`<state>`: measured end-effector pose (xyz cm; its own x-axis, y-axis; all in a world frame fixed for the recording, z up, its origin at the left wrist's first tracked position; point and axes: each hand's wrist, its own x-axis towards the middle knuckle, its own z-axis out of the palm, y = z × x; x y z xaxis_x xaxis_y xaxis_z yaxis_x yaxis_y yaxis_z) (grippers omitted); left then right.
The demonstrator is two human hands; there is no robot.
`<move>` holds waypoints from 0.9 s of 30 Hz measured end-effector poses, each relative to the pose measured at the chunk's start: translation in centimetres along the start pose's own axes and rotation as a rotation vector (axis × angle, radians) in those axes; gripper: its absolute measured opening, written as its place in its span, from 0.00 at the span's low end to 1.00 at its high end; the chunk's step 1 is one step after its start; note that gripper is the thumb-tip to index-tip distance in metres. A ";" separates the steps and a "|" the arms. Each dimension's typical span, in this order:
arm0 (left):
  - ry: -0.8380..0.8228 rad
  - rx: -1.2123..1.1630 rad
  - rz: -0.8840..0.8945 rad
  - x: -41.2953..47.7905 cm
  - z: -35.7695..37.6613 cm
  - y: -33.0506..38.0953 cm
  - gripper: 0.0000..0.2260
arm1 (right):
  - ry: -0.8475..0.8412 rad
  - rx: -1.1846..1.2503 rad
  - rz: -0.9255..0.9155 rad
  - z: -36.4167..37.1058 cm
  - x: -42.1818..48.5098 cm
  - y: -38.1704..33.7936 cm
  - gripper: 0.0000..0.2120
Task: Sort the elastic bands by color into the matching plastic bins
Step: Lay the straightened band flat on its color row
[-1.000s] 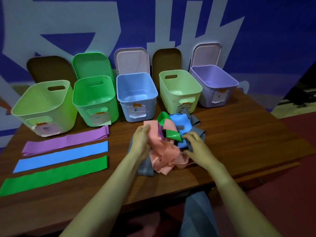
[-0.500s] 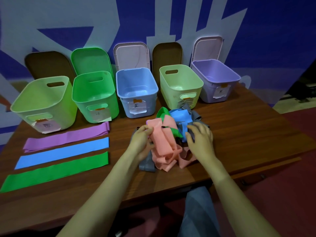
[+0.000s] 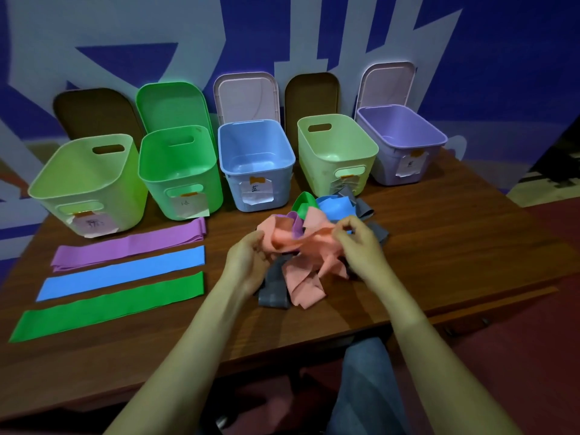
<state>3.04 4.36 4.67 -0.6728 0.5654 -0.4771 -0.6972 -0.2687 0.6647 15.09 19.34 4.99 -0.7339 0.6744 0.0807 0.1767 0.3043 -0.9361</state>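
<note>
A dark wooden bench (image 3: 439, 277) stood against a blue-and-white painted wall (image 3: 94, 26). Five open bins lined its far edge, with the blue plastic bin (image 3: 260, 178) in the middle and lids leaning behind. Just in front of the blue plastic bin, slightly to its right, lay a crumpled heap of elastic bands (image 3: 342, 207) in salmon, grey, green, blue and purple. Over the heap, the left grip (image 3: 248, 265) and the right grip (image 3: 361, 243) each pinched an end of the salmon elastic band (image 3: 301, 240), lifted between them. To the front left of the blue plastic bin, a flat purple band (image 3: 131, 244), a flat blue band (image 3: 125, 271) and a flat green band (image 3: 110, 304) lay parallel.
</note>
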 end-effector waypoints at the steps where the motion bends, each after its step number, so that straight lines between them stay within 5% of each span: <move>1: 0.005 0.030 0.010 -0.2 -0.1 -0.1 0.17 | 0.019 0.100 0.036 -0.1 0.2 -0.7 0.09; 5: 0.100 0.377 0.117 -2.0 1.3 -0.9 0.22 | 0.078 0.266 0.070 0.5 0.6 -2.4 0.10; 7: 0.202 0.565 0.336 -3.2 1.9 -1.5 0.27 | 0.024 0.288 0.073 1.1 0.4 -2.9 0.10; 9: 0.043 0.655 0.537 -4.4 2.1 -2.0 0.27 | -0.093 0.386 0.064 1.6 0.0 -3.5 0.11; 11: -0.117 0.689 0.557 -4.8 2.0 -2.2 0.20 | -0.208 0.377 0.020 1.9 -0.4 -3.9 0.11; 15: -0.014 0.647 0.633 -4.5 0.6 -0.5 0.05 | -0.179 0.352 0.011 1.6 -0.2 -4.6 0.09; 19: -0.096 0.518 0.549 -4.6 -0.4 0.6 0.03 | 0.006 0.349 0.083 1.9 0.4 -4.2 0.11; 24: -0.085 0.230 0.429 -4.0 -0.9 1.9 0.06 | 0.117 0.619 0.196 1.7 1.0 -4.6 0.09; 27: -0.086 0.210 0.325 -4.1 -0.8 2.8 0.08 | 0.126 0.436 0.195 2.3 1.2 -3.4 0.10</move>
<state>3.63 0.71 8.04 -0.8206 0.5430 -0.1782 -0.3795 -0.2847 0.8803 12.12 17.60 7.52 -0.6246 0.7752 -0.0948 -0.0076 -0.1275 -0.9918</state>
